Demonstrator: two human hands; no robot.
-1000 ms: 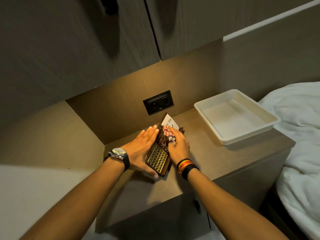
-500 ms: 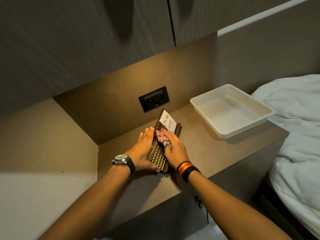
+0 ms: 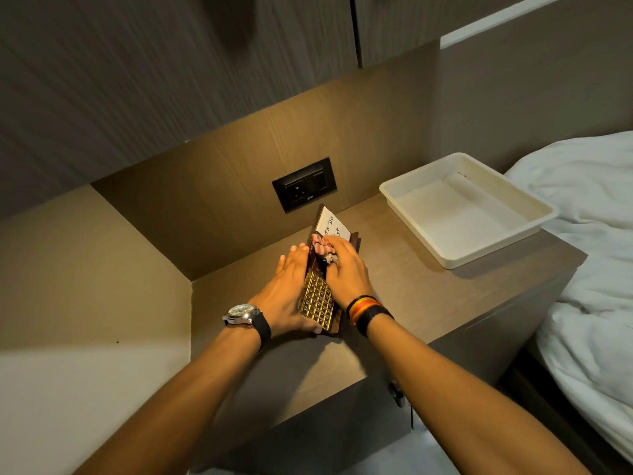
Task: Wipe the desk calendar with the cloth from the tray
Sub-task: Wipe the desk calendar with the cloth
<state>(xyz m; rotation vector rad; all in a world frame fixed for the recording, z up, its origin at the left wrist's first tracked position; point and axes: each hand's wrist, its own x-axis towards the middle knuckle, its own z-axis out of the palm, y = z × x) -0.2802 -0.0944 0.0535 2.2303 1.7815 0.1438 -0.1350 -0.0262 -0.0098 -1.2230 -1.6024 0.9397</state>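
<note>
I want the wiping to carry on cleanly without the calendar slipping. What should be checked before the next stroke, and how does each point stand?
1. Cloth gripped in the right hand: ok, bunched under the fingers.
2. Cloth touching the desk calendar: ok, pressed on its upper part.
3. Left hand bracing the calendar: ok, flat against its left edge.
4. Calendar resting on the nightstand: ok, well in from the front edge.
5. Tray out of the wiping path: ok, off to the right, apart from the calendar.
6. Gold grid part already wiped: cannot tell.
</note>
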